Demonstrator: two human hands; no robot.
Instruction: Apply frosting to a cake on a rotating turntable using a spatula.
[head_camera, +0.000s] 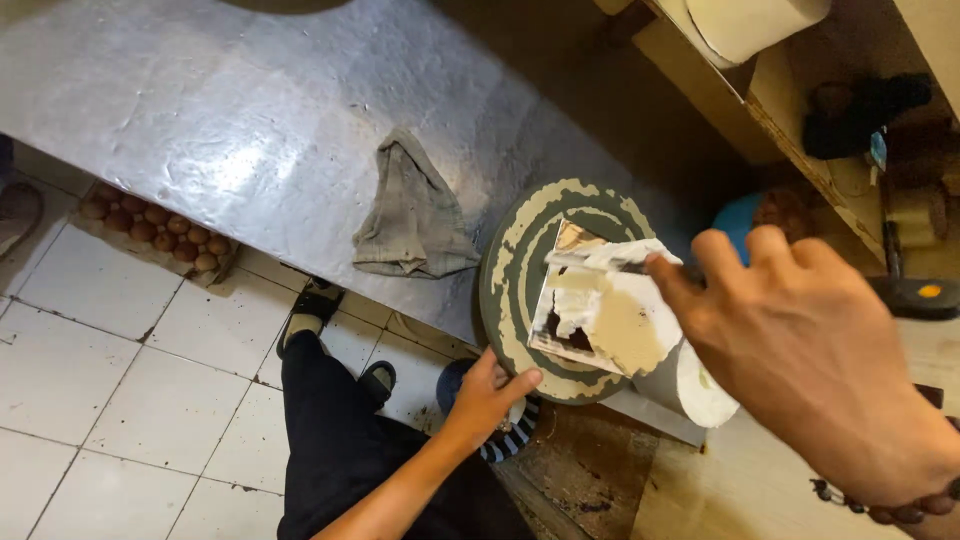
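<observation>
A round turntable, smeared with dried cream, sits at the edge of a metal table. On it stands a square cake partly covered in white and beige cream, with dark patches showing at its left side. My left hand grips the turntable's near rim, thumb on top. My right hand comes in from the right and holds a flat spatula whose blade lies across the top of the cake. The handle is hidden inside my fingers.
A crumpled grey cloth lies on the table left of the turntable. A tray of brown eggs rests on the tiled floor under the table. A white roll sits beside the turntable. Wooden shelves stand at the right.
</observation>
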